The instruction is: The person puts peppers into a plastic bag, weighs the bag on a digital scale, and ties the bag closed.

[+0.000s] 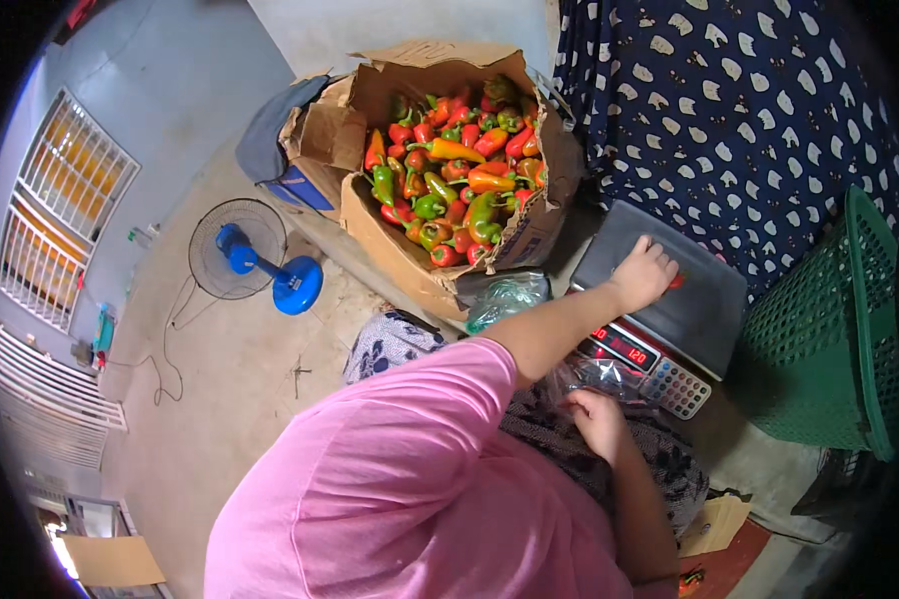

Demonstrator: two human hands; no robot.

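My left hand (644, 275) is over the dark platform of a digital weighing scale (700, 299), its fingers curled on a small red pepper (676, 281) that is mostly hidden. The scale's red display is lit, beside its keypad. Lower down, close to my lap, my right hand (599, 423) pinches a clear plastic bag (603, 378) lying against the scale's front. Left of the scale stands a large torn cardboard box (397, 281) full of red, orange and green peppers (457, 150). Another clear plastic package (506, 299) with green in it lies between the box and my left arm.
A green perforated plastic basket (801, 359) stands right of the scale. Behind the scale hangs dark blue patterned cloth (689, 112). A blue fan (297, 284) is on the floor at left, its cable trailing. Cardboard (715, 524) and a few peppers (691, 580) are at lower right.
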